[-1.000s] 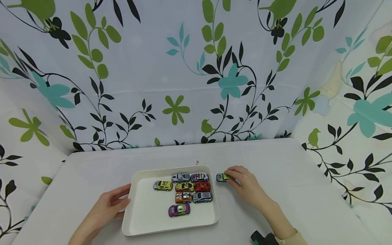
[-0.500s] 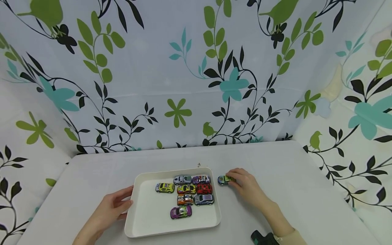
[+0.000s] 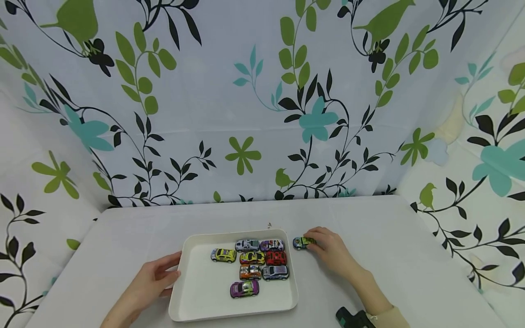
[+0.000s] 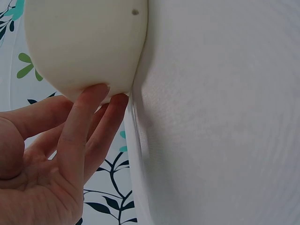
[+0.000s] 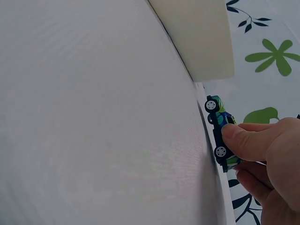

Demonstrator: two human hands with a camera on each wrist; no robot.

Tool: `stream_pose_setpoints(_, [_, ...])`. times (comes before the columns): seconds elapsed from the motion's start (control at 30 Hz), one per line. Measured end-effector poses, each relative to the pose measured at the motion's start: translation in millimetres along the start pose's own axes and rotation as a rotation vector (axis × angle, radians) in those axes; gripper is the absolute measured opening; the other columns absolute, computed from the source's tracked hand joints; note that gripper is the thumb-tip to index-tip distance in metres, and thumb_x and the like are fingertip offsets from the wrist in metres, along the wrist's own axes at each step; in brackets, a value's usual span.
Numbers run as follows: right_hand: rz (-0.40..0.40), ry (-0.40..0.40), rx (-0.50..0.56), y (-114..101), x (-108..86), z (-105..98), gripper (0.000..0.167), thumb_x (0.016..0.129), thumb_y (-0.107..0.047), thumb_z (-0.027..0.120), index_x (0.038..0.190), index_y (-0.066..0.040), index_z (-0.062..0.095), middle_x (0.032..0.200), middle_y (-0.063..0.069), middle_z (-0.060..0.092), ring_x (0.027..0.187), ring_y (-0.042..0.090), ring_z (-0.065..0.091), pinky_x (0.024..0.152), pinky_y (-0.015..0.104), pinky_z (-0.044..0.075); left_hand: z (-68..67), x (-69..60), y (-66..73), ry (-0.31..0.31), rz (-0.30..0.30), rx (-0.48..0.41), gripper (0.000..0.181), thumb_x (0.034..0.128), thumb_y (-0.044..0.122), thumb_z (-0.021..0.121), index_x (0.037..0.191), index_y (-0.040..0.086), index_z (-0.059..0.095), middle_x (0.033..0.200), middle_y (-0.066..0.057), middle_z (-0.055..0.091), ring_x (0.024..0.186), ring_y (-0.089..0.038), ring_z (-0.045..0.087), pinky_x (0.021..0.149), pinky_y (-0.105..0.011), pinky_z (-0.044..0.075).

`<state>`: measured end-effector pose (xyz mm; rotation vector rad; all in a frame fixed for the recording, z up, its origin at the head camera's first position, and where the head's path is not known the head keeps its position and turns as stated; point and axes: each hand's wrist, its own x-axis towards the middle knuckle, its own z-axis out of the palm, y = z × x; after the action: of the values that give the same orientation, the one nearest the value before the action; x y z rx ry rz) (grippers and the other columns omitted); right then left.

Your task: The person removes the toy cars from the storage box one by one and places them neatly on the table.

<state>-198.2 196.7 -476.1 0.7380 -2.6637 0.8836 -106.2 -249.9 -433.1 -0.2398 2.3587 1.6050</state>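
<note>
In the head view a white tray (image 3: 201, 291) holds several toy cars, among them a yellow car (image 3: 223, 255) apart at the left, a red car (image 3: 276, 258) and a purple car (image 3: 244, 289) nearest the front. My left hand (image 3: 144, 287) touches the tray's left edge; the left wrist view shows the fingertips (image 4: 101, 91) on the outer side of the tray (image 4: 89, 42). Right of the tray, my right hand (image 3: 338, 257) pinches a green and blue car (image 3: 301, 243). That car (image 5: 218, 131) is between thumb and fingers of the right hand (image 5: 272, 159) in the right wrist view.
A white table (image 3: 369, 228) carries the tray. Patterned cloth (image 3: 197, 91) hangs behind it and at both sides. A black object (image 3: 353, 319) lies near the right forearm at the front edge.
The whole head view has shifted, so the scene appears slightly lower and to the right. Both hands keep their places at the tray and the green and blue car.
</note>
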Motion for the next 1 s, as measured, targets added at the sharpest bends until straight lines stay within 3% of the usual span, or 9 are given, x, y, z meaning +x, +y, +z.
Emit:
stream_pose_setpoints(0.33, [-0.012,0.001,0.015,0.6,0.0,-0.7,0.028,0.083,-0.003,0.078,0.11,-0.005,0.073,0.112,0.006,0.071,0.106,0.026,0.067,0.09,0.045,0.057,-0.5,-1.3,0.5,-0.003,0.004,0.015,0.057,0.0979,0.004,0.061,0.15,-0.002,0.039,0.151,-0.03,0.041,0.114,-0.033,0.066,0.078,-0.041,0.062])
stream_pose_setpoints(1.0, [0.09,-0.073,0.05,3.1,-0.3,-1.2,0.031,0.087,-0.009,0.076,0.118,-0.006,0.071,0.119,0.005,0.07,0.114,0.026,0.064,0.098,0.047,0.053,-2.0,-0.9,-1.6,-0.024,0.004,0.005,0.06,0.0978,0.007,0.063,0.151,-0.002,0.037,0.152,-0.029,0.039,0.116,-0.035,0.065,0.08,-0.041,0.062])
